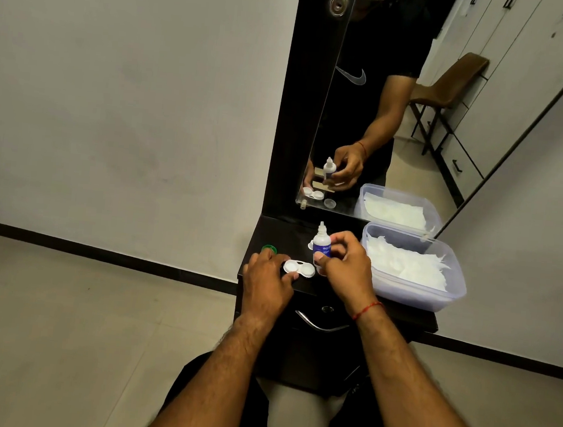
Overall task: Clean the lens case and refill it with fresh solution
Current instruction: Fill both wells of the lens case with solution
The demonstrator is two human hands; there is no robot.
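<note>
A white two-well lens case (pixel 299 268) lies open on the black dresser top (pixel 271 233). My left hand (pixel 267 275) rests on the case's left end, fingertips touching it. A small white solution bottle with a blue label (pixel 321 244) stands upright just right of the case, its nozzle pointing up. My right hand (pixel 345 266) is wrapped around the bottle's lower half. A green cap (pixel 268 248) lies on the top, behind my left hand. A small white cap (pixel 310 245) sits just left of the bottle, partly hidden.
A clear plastic tub (pixel 454 264) holding white tissues fills the right side of the dresser top. A tall mirror (pixel 370 101) stands behind, reflecting my hands, the bottle and a brown chair. A drawer handle (pixel 321 325) is below the front edge. A white wall is on the left.
</note>
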